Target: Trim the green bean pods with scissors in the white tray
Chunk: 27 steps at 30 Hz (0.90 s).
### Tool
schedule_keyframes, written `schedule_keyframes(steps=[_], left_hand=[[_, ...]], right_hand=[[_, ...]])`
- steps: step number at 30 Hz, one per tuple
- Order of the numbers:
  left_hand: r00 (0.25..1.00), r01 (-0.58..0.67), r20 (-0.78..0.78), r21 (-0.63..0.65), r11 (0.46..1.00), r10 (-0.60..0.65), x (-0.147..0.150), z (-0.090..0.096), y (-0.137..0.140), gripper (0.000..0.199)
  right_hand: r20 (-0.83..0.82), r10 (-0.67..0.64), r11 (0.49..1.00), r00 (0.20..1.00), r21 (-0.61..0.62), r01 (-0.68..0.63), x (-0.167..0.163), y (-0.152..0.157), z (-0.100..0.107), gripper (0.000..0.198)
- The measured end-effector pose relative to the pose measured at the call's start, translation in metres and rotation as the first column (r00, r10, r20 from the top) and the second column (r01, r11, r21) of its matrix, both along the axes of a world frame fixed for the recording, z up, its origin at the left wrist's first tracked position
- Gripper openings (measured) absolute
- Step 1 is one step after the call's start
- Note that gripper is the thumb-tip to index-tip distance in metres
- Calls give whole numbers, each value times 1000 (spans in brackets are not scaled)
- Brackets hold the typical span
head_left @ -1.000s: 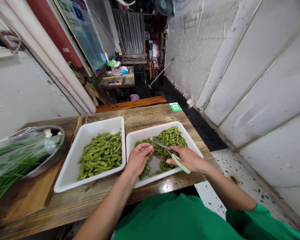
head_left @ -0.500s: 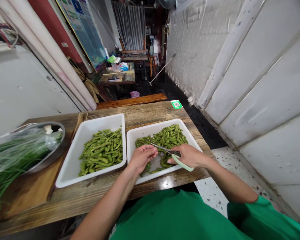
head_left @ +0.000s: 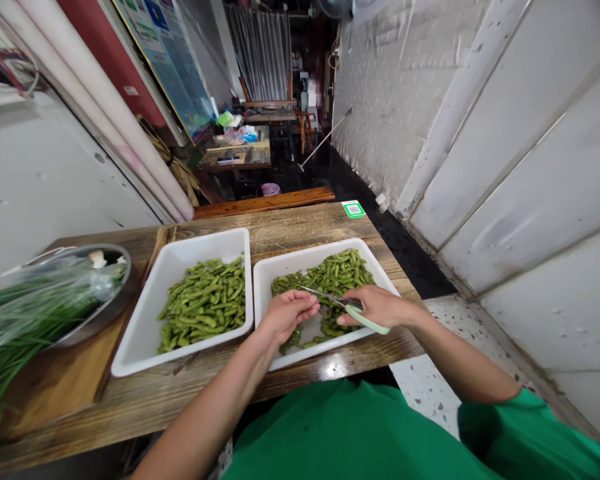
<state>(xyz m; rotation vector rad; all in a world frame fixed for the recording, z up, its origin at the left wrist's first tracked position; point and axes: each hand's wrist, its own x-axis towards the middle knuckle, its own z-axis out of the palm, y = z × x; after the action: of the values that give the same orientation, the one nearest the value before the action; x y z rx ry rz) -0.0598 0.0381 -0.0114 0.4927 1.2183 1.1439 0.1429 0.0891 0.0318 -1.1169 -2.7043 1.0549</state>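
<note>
Over the right-hand white tray [head_left: 373, 250], my right hand [head_left: 375, 308] grips a pair of scissors [head_left: 367, 321] with pale green handles. Their metal blades point left, to the fingertips of my left hand [head_left: 289, 313]. Those fingers are pinched together, and whatever is between them is too small or hidden to make out. Green edamame pods [head_left: 347, 270] lie in this tray beneath and behind both hands, with a bare patch of tray bottom near me. A second white tray [head_left: 143, 327], to the left, holds a heap of edamame pods [head_left: 205, 300].
Both trays stand on a wooden table [head_left: 200, 383]. At the left, a metal basin [head_left: 87, 327] holds bagged green stalks [head_left: 40, 310] above a wooden board [head_left: 75, 380]. A QR-code card [head_left: 353, 209] lies at the far corner. Beyond are a bench [head_left: 275, 200] and a pink bin [head_left: 271, 189].
My right hand and the scissors have shifted slightly, with the handles a little farther right and higher. My left hand stays almost in place, still pinched. The trays have not moved.
</note>
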Motion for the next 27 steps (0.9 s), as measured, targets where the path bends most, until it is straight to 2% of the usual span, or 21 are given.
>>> schedule_keyframes(steps=[8, 10, 12, 15, 17, 19, 21, 22, 24, 26, 27], left_hand=[[996, 65, -60, 10, 998, -64, -3, -2, -1, 23], [984, 84, -160, 47, 995, -75, -9, 3, 0, 22], [966, 59, -256, 94, 994, -33, -17, 11, 3, 19], [957, 10, -288, 109, 994, 22, -29, 23, 8, 11], [962, 65, -271, 87, 994, -39, -33, 25, 10, 5], [939, 180, -306, 57, 982, -155, -33, 20, 10, 4], [850, 315, -457, 42, 948, -262, -32, 13, 9, 9], [766, 390, -566, 31, 920, -306, -31, 9, 7, 12], [552, 527, -761, 1, 850, -341, -30, 0, 4, 13], [361, 613, -877, -32, 790, -316, -29, -7, 1, 13], [289, 630, -913, -46, 775, -289, -29, -10, 0, 14]], right_hand=[[-7, -15, 999, 1000, 34, 15, 5, 0, -6, 40], [1, -49, 997, 999, 61, 49, 7, 2, -9, 41], [6, -104, 991, 995, 85, 103, 10, 4, -11, 43], [12, -157, 983, 988, 100, 155, 13, 3, -13, 43], [15, -162, 982, 987, 104, 160, 13, 1, -15, 44], [14, -162, 982, 987, 101, 160, 12, -1, -16, 46], [8, -164, 982, 986, 93, 163, 12, -3, -18, 46], [2, -166, 982, 986, 92, 165, 12, -3, -18, 46], [-8, -165, 982, 986, 95, 165, 11, -4, -17, 44], [-10, -162, 982, 987, 101, 162, 11, -4, -17, 45], [-8, -162, 981, 987, 103, 162, 11, -4, -16, 45]])
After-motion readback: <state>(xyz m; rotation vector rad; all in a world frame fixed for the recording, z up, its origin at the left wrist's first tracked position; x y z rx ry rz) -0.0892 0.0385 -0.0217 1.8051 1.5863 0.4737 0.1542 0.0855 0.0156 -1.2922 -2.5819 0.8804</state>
